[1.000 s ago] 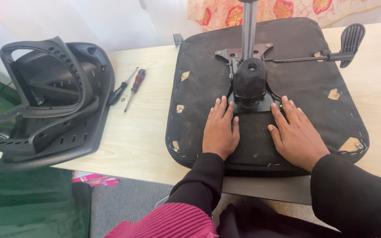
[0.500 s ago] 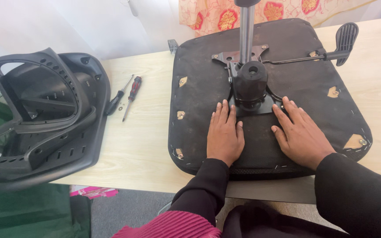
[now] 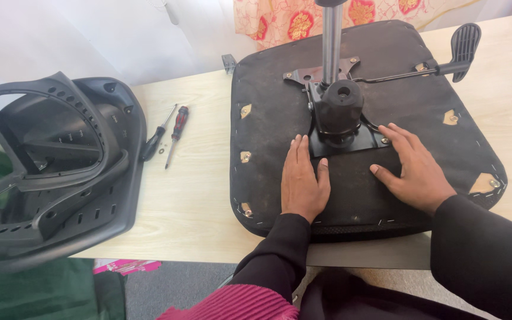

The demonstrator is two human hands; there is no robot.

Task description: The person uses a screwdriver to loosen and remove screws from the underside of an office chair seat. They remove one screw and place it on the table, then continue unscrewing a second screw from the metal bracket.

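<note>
Left hand [image 3: 303, 181] and right hand [image 3: 417, 172] lie flat, fingers released, gripping nothing, on upturned seat base [image 3: 268, 118], centre frame. Tilt mechanism [image 3: 340, 115] appears mounted; backrest [image 3: 54, 160] unattached and screwdrivers [image 3: 167, 133] idle, left of frame.

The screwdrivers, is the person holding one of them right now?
No, both screwdrivers lie on the table, while the left hand and right hand rest flat on the upturned seat cushion.

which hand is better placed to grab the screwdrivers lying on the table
Left. The left hand lies flat on the seat base, on the side toward the screwdrivers; the right hand rests beyond the metal mechanism.
</note>
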